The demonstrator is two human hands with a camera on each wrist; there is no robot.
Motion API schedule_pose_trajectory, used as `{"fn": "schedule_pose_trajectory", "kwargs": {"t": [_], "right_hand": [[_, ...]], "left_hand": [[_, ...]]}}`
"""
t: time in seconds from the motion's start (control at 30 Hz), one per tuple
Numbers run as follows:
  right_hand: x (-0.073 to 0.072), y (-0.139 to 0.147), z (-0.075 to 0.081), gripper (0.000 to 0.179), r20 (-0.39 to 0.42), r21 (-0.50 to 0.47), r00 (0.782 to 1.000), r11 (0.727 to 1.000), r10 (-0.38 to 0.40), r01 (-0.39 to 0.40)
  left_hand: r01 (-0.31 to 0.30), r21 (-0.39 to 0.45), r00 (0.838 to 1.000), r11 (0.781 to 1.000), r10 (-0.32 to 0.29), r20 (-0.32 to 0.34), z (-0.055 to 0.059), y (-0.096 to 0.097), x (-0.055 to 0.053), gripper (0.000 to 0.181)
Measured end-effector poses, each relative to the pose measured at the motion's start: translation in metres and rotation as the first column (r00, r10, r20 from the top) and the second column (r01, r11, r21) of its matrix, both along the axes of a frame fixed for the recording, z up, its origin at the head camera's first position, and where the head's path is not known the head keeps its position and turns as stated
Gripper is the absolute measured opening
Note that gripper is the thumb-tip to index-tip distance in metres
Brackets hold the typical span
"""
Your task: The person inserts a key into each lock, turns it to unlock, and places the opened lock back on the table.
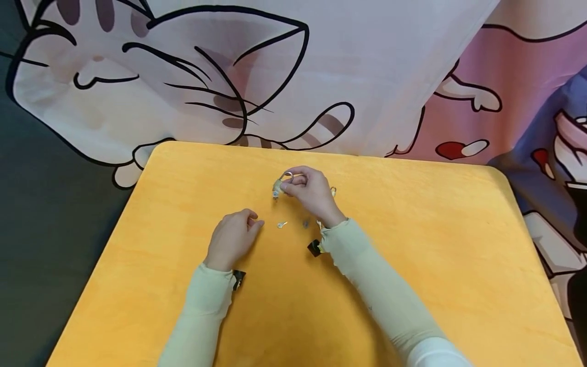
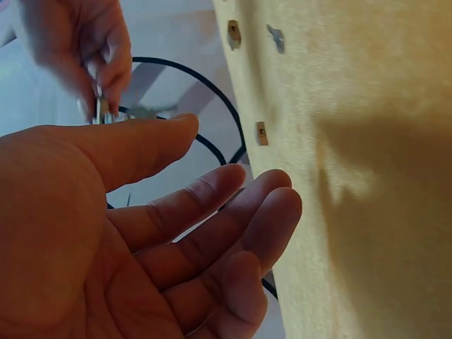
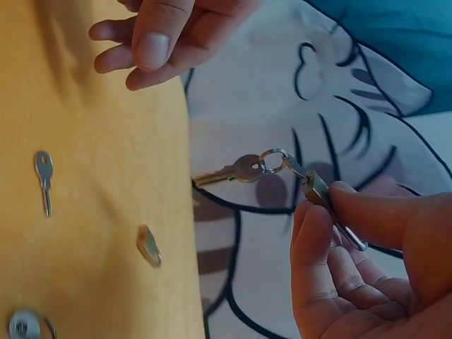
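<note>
My right hand (image 1: 313, 191) is raised over the far part of the table, pinching a small brass padlock (image 3: 316, 189) between thumb and fingers. One key sits in the bottom of that padlock, and a second key (image 3: 244, 170) dangles from it on a small split ring (image 3: 274, 161). My left hand (image 1: 233, 237) hovers to the left with fingers loosely bent and nothing in them. A loose key (image 1: 282, 224) lies on the table between the hands. Another brass padlock (image 3: 148, 246) rests on the tabletop, seen in the right wrist view.
The yellow table (image 1: 284, 311) ends at its far edge before a hanging cloth (image 1: 367, 76) with cartoon cats. A round silver piece with a loop (image 3: 25, 325) lies on the table. Another small item (image 1: 333, 191) shows just beyond the right hand.
</note>
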State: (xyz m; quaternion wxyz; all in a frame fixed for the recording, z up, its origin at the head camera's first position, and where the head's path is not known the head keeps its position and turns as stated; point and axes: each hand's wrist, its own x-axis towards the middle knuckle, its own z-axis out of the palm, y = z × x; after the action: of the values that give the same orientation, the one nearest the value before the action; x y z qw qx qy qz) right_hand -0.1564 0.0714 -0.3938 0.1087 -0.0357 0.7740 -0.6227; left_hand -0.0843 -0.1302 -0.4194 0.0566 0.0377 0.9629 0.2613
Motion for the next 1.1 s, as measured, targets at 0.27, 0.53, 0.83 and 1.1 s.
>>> {"fn": "schedule_pose_trajectory", "kwargs": {"t": [0.27, 0.53, 0.83, 1.1], "right_hand": [[-0.019, -0.034, -0.012, 0.037, -0.021, 0.205, 0.997, 0.976, 0.074, -0.068], [-0.037, -0.055, -0.016, 0.029, 0.027, 0.291, 0.979, 0.935, 0.204, -0.203], [-0.053, -0.073, -0.021, 0.032, 0.060, 0.370, 0.958, 0.885, 0.280, -0.282], [-0.072, -0.080, -0.033, 0.029, 0.067, 0.450, 0.938, 0.829, 0.340, -0.332]], "left_hand": [[0.009, -0.052, 1.000, 0.999, -0.010, -0.016, -0.008, 0.003, 0.005, 0.026], [0.036, -0.072, 0.999, 0.997, -0.037, -0.019, -0.013, 0.014, 0.009, 0.024], [0.029, -0.083, 0.999, 0.996, -0.031, -0.023, -0.016, 0.017, 0.010, 0.023], [0.035, -0.102, 0.999, 0.994, -0.039, -0.037, -0.017, 0.027, 0.006, 0.024]]}}
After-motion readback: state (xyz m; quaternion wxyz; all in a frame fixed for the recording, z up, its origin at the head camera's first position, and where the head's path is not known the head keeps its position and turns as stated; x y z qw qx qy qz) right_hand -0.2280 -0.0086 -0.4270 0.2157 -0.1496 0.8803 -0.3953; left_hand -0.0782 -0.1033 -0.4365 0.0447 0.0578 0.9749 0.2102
